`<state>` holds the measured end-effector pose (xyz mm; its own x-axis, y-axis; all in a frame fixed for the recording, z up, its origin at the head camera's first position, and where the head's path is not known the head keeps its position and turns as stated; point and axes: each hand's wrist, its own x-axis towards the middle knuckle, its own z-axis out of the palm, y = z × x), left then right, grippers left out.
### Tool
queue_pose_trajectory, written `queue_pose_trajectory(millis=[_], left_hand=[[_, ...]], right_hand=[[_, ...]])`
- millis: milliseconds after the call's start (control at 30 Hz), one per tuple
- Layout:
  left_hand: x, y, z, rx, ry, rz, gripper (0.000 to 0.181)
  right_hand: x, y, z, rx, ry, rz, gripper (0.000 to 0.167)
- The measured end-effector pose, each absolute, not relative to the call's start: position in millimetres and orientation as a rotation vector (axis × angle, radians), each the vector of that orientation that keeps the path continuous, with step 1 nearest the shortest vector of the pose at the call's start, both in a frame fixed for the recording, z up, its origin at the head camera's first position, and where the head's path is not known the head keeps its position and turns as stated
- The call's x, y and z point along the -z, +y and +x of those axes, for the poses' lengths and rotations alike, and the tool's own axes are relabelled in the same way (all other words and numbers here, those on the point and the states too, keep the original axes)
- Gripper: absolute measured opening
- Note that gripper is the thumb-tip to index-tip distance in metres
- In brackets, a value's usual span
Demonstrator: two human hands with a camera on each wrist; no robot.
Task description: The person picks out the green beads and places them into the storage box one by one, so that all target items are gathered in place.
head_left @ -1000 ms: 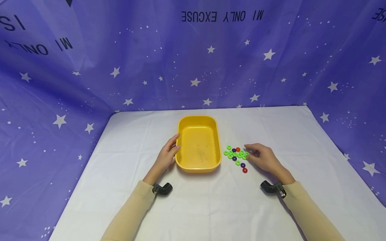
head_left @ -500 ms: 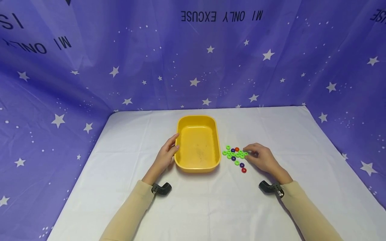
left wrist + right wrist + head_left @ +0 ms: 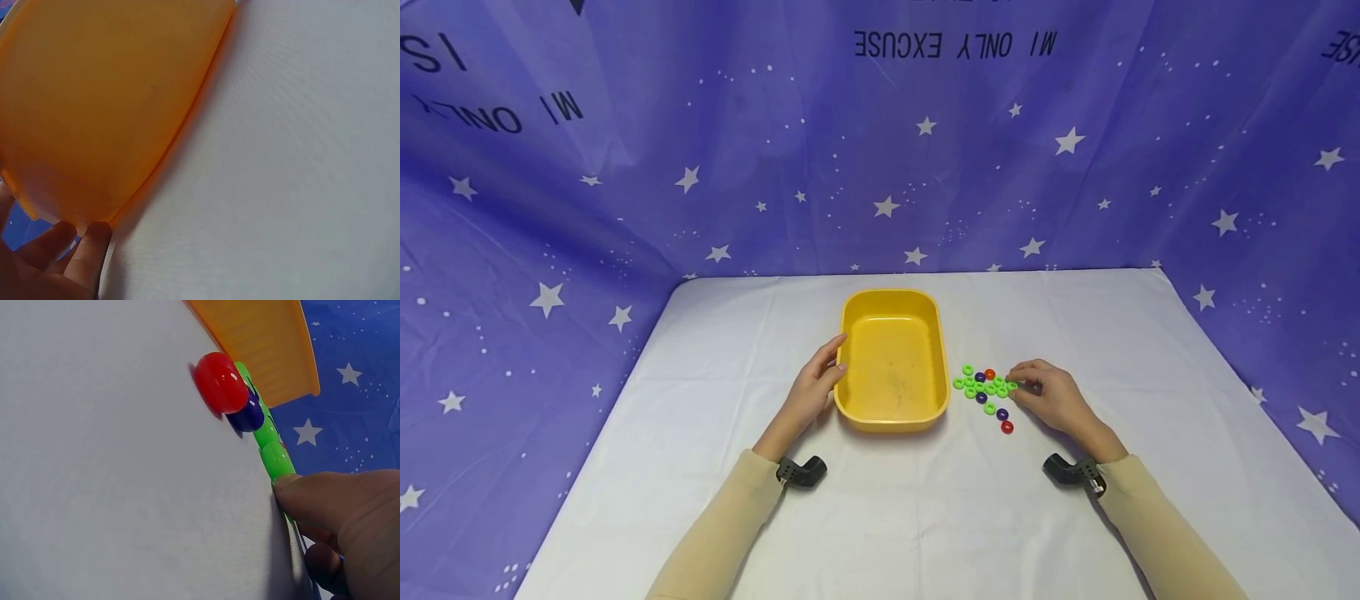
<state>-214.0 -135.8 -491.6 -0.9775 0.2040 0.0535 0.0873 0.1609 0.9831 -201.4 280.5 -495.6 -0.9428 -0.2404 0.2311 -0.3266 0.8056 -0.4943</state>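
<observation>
A yellow rectangular tub [image 3: 893, 367] stands on the white table, with dark specks on its floor. My left hand [image 3: 808, 390] holds its left side, thumb and forefinger at the rim; in the left wrist view, other fingertips [image 3: 94, 240] touch the outer wall. To the tub's right lies a loose group of small rings, mostly green, with some dark purple and red. At the right end of this group, my right hand [image 3: 1052, 398] pinches a green ring [image 3: 1012, 386] between thumb and forefinger. The right wrist view shows the thumb against green rings [image 3: 277, 460], partly covering them.
A red ring [image 3: 1007, 427] and a purple ring [image 3: 1002, 414] lie nearest the front of the group. The white cloth [image 3: 880, 517] covers the table. A purple star-printed curtain [image 3: 820, 167] hangs behind it and along both sides.
My right thumb and forefinger have come together on the green ring at the group's right end. The left hand and the tub have kept their places.
</observation>
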Motion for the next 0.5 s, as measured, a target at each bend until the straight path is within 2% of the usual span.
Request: queue_pose_trajectory(millis=[300,500], left_hand=[[488.4,-134.0,-213.8,-1.948,2.299,0.275,0.055],[462.1,-132.4,-200.6,-1.919,2.287,0.265,0.055]], right_hand=[[493.7,280.3,-199.2,-0.836,-2.840,0.408,0.023],[488.5,282.3,-201.4,-0.905,-2.884,0.348,0.026]])
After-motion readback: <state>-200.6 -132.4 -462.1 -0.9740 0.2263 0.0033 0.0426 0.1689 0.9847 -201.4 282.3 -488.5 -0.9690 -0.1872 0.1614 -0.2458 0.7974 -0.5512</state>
